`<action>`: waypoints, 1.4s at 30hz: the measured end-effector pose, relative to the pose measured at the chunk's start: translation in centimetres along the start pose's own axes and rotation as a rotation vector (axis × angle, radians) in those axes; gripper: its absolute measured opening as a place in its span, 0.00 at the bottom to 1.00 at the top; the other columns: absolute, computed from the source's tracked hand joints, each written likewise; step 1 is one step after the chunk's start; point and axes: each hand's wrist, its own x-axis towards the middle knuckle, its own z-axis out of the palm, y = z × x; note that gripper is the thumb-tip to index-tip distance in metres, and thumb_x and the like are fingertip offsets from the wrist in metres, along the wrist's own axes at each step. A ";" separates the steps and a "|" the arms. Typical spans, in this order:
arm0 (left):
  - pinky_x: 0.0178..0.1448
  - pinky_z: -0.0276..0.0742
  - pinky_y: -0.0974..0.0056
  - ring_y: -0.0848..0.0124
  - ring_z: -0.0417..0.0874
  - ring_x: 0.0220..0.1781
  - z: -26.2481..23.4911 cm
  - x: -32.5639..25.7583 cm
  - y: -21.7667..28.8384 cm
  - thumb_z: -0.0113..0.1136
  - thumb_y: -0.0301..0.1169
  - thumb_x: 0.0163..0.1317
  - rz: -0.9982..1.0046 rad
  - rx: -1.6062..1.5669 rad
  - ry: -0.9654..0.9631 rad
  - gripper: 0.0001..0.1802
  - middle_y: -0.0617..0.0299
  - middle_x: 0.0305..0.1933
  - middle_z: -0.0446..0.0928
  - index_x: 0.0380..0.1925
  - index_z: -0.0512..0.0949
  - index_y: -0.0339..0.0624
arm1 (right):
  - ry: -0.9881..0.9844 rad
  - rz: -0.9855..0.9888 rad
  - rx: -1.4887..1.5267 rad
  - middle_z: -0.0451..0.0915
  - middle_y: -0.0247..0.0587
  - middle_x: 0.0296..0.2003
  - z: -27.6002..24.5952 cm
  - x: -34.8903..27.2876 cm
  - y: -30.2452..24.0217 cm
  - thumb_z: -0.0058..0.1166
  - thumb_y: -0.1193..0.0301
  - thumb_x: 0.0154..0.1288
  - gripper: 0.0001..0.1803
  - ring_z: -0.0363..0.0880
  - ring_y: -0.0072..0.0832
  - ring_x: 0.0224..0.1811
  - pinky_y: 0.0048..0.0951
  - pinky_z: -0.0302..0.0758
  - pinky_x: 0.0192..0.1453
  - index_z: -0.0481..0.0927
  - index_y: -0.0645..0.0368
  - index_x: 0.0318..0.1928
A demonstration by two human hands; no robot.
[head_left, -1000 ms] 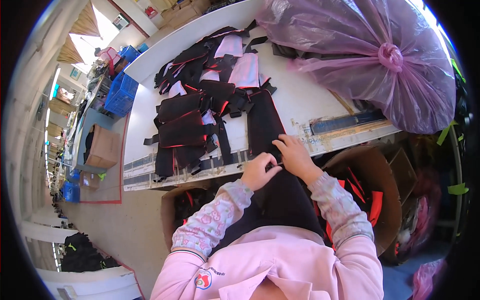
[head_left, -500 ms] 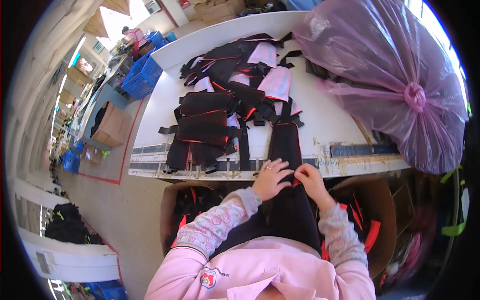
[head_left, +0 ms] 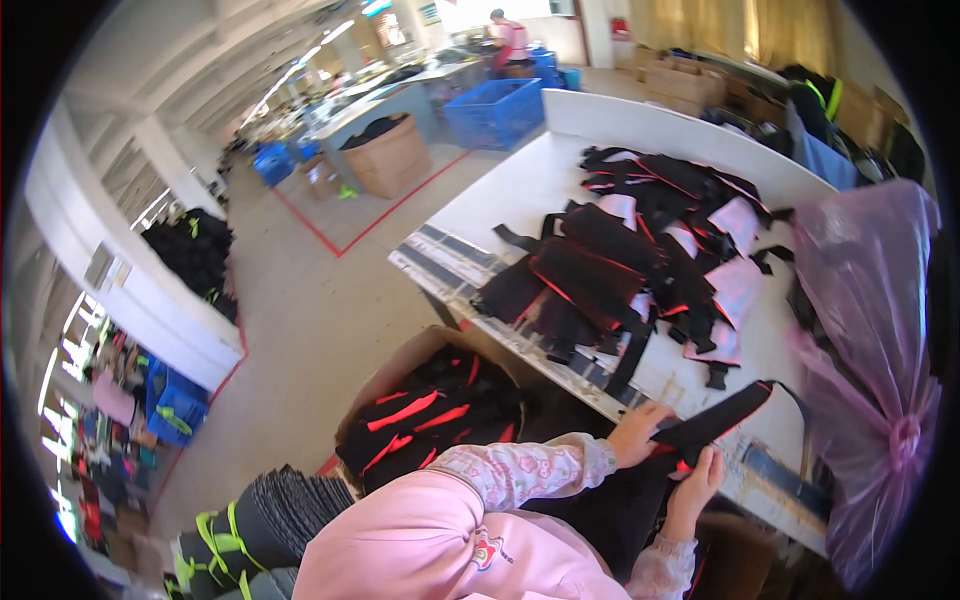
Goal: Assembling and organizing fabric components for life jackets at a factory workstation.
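A long black fabric piece [head_left: 722,415] with red edging, like a padded strap, lies at the table's near edge, looking narrow, perhaps folded or turned sideways. My left hand [head_left: 637,435] is closed on its near left end, fingertips partly hidden by the fabric. On the near side, my right hand [head_left: 698,488] pinches the edge where a bit of red shows, thumb and fingers pressed together. A thin black strap [head_left: 792,392] trails from the piece's far end. Beyond my hands, a heap of similar black pieces [head_left: 597,275] with red edges and pale undersides covers the table.
The white table [head_left: 480,215] has a raised back edge and a worn, taped front. A tied purple plastic bag [head_left: 870,330] stands at the right. Below my left arm is a carton [head_left: 385,372] of black and red pieces. Blue crates [head_left: 497,115] and a person [head_left: 512,42] are farther back.
My view has swung left, so the table now sits farther right. The black piece, flat before, now looks narrower and slants to the right; my left hand has gone from spread fingers to a grip.
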 end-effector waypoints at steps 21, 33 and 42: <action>0.49 0.73 0.66 0.76 0.79 0.41 -0.1 0.3 4.6 0.54 0.32 0.62 -0.418 -1.159 -0.305 0.14 0.60 0.41 0.81 0.40 0.80 0.31 | -0.097 0.329 0.554 0.76 0.38 0.50 -0.7 -1.7 -4.7 0.48 0.60 0.68 0.23 0.76 0.31 0.51 0.35 0.71 0.58 0.70 0.59 0.57; 0.42 0.77 0.63 0.76 0.77 0.35 -1.8 -0.7 3.9 0.51 0.36 0.68 -0.891 -1.217 -0.273 0.07 0.67 0.34 0.75 0.37 0.73 0.45 | 0.003 0.090 0.542 0.77 0.31 0.33 0.7 -1.2 -5.4 0.44 0.66 0.72 0.09 0.76 0.18 0.33 0.21 0.74 0.39 0.73 0.56 0.37; 0.53 0.73 0.64 0.70 0.78 0.44 -2.8 0.5 4.9 0.44 0.36 0.71 -0.511 -1.764 -0.501 0.10 0.62 0.41 0.77 0.43 0.69 0.42 | 0.065 0.286 0.671 0.79 0.39 0.37 -0.5 -2.2 -6.9 0.43 0.61 0.72 0.13 0.81 0.27 0.37 0.28 0.77 0.44 0.72 0.57 0.44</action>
